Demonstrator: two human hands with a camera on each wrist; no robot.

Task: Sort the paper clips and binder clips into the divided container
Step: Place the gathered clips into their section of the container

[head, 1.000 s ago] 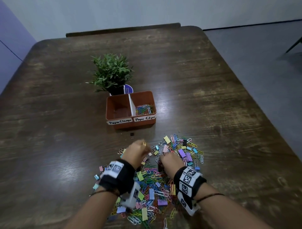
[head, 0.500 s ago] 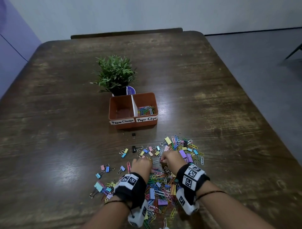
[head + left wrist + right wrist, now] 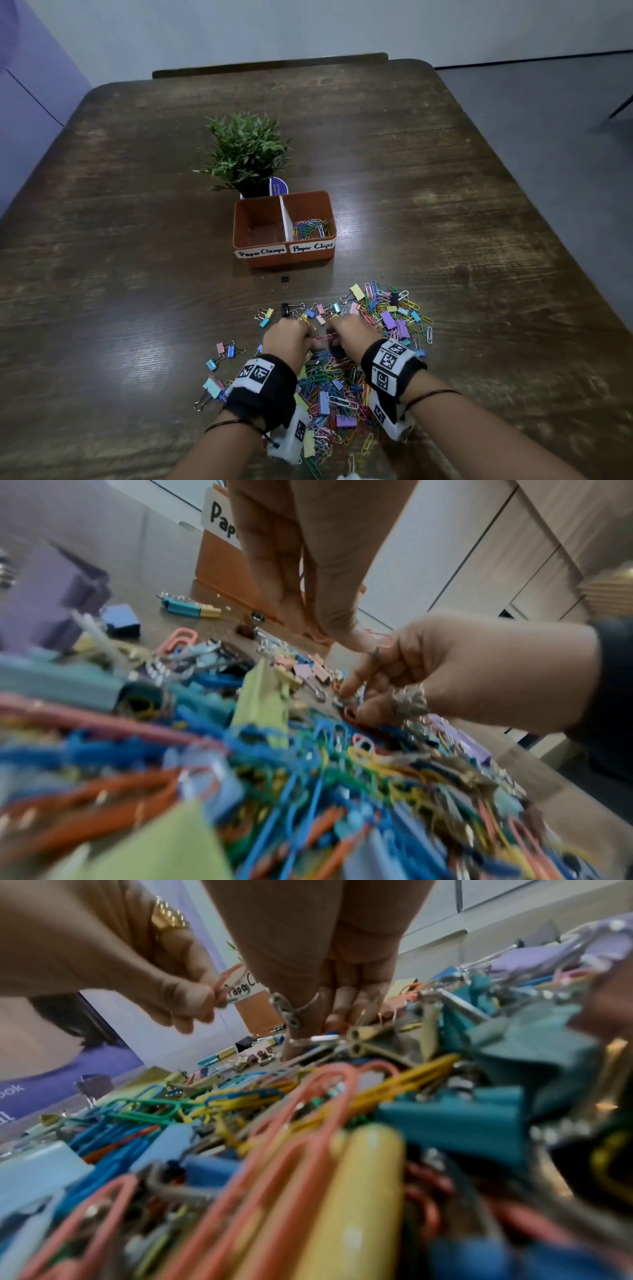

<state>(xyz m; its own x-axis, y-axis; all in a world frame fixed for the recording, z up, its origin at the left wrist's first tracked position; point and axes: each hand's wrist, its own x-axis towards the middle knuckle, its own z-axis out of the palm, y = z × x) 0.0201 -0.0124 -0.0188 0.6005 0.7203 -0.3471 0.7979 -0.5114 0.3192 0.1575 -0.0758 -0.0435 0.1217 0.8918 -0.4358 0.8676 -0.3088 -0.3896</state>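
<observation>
left hand (image 3: 286, 337) now back at pile (image 3: 329, 387), grip pinching paper clips (image 3: 227, 987) | right hand (image 3: 349, 334) grip picking, contents unclear | container (image 3: 310, 258) awaiting next drop

Orange container (image 3: 310, 256), multicoloured clips (image 3: 329, 387)

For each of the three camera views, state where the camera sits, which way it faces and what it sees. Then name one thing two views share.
Head: above, looking forward and down at the table, divided container and pile of clips; both forearms show.
Left wrist: low over the pile, facing the container; left hand and right hand show.
Right wrist: low over the pile, facing the container; both hands show, the left pinching a paper clip.
Shared: all three show the container's label.
</observation>
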